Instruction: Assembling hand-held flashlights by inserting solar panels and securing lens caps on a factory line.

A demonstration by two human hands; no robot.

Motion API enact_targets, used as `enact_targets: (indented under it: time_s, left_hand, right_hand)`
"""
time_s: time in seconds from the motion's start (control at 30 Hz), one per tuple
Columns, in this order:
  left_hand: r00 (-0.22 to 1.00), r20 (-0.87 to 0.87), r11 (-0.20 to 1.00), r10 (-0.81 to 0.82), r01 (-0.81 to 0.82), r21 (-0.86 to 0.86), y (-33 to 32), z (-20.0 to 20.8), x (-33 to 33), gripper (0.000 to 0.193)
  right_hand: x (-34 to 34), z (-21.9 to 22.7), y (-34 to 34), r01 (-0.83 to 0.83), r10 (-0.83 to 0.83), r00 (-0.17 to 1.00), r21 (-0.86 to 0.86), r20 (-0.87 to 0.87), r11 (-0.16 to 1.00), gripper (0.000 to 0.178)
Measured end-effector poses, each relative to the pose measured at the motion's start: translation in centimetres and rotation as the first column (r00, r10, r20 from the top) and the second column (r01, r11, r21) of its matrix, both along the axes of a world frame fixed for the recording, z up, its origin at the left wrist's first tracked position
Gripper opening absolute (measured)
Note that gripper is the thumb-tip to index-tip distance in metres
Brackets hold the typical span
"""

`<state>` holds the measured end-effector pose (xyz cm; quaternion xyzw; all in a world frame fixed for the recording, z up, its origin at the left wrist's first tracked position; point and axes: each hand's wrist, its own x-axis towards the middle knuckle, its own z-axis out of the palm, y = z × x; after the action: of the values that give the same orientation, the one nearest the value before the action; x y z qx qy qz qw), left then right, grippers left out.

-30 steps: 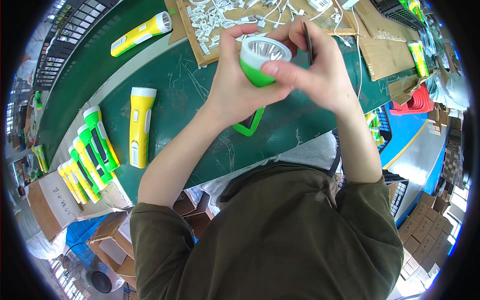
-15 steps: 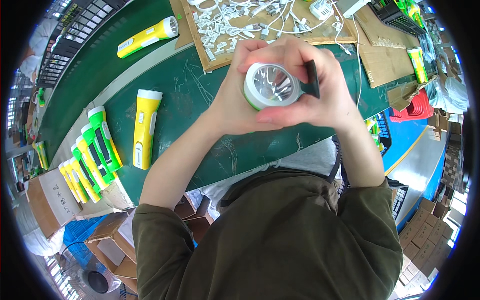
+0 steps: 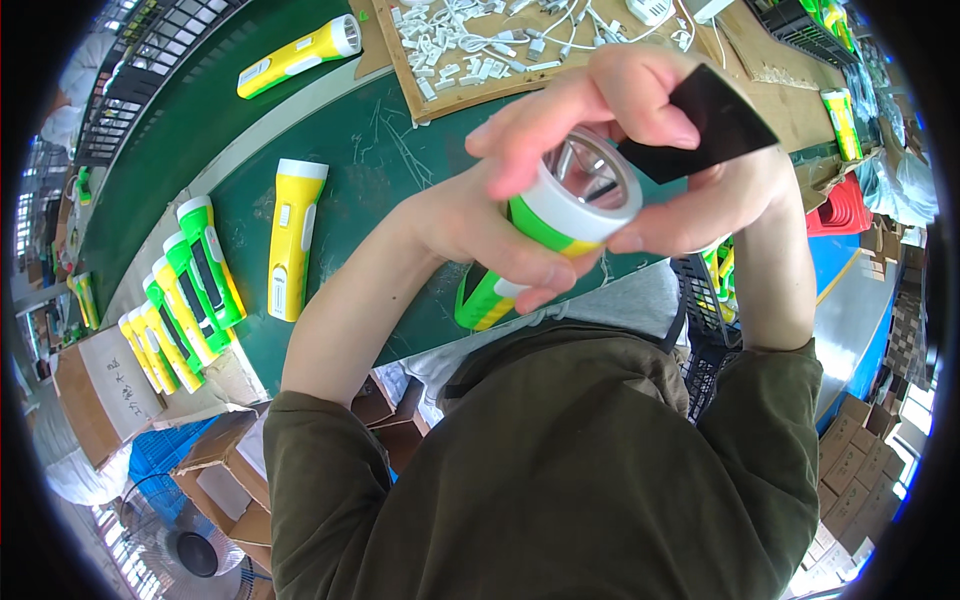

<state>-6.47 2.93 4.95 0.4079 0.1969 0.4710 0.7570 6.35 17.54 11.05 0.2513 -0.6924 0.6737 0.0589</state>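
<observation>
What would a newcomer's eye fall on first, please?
Probably the green-and-yellow flashlight with a white rim, in the left hand near centre. Right of it, the right hand holds a flat, black sheet. At left, a yellow, white-headed flashlight lies on the green tabletop.

"What's beyond the hands (image 3: 495, 232) (image 3: 740, 195)?"

"A wooden-framed tray (image 3: 455, 106) of white USB cables (image 3: 500, 40), with a white plug adapter (image 3: 648, 10)."

"And left of them, low down?"

"An open cardboard box (image 3: 218, 448) and a round caged fan (image 3: 196, 553)."

"Off to their right?"

"Stacked brown cartons (image 3: 850, 485), well apart."
</observation>
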Motion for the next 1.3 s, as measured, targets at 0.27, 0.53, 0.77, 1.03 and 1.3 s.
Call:
enact_targets:
  time_s: [0.27, 0.53, 0.77, 1.03, 1.3]
  left_hand:
    - [0.998, 0.003, 0.969, -0.055, 0.052, 0.241, 0.5, -0.6, -0.3, 0.027]
    - [0.957, -0.244, 0.979, 0.157, -0.183, -0.087, 0.4, 1.6, 0.0, 0.047]
    - [0.884, -0.367, 0.949, 0.290, -0.314, -0.007, 0.5, 2.1, 0.4, 0.068]
    - [0.420, -0.705, 0.791, 0.571, -0.512, 0.335, 0.5, 1.4, 1.3, 0.068]
    - [0.649, -0.622, 0.877, 0.437, -0.462, 0.134, 1.0, 2.1, -0.5, 0.093]
  right_hand:
    - [-0.4, 0.9, -1.0, 0.073, -0.070, 0.997, 0.151, -0.023, 0.986, 0.050]
    - [1.2, 0.2, -0.1, 0.407, -0.429, 0.901, 0.458, -0.061, 0.790, 0.060]
    - [1.4, -1.2, -1.5, 0.587, -0.599, 0.789, 0.452, -0.137, 0.672, 0.037]
    - [-0.4, -0.2, -3.4, 0.611, -0.800, 0.593, 0.699, -0.093, 0.372, 0.022]
    - [-0.2, 1.4, -2.0, 0.518, -0.673, 0.734, 0.715, -0.090, 0.469, 0.042]
